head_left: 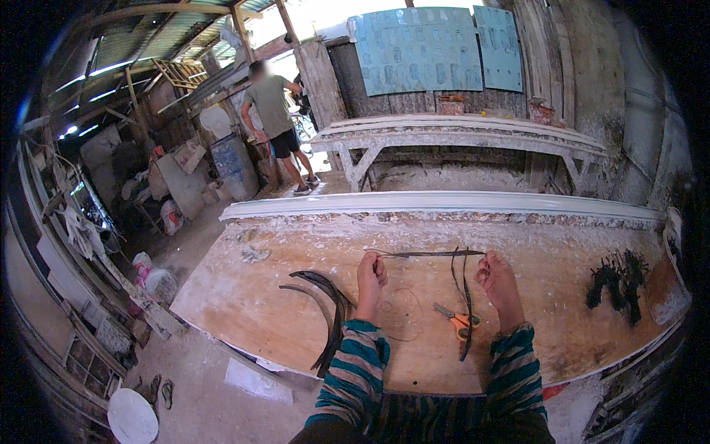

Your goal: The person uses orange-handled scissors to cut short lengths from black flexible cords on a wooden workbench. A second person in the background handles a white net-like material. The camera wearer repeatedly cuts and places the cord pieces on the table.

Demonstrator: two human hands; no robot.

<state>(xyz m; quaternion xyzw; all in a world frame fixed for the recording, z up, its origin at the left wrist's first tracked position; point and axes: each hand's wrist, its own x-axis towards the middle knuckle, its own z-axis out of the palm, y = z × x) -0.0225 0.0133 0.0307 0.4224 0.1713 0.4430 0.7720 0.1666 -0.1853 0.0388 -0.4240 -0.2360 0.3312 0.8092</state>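
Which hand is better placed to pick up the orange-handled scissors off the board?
Probably the right hand. The scissors lie just below and inside it, closer than to the left hand. Both hands hold the dark strip stretched between them, so one end must be released first.

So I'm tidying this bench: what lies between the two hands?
Head view: a dark strip stretched between left hand and right hand; orange-handled scissors below it.
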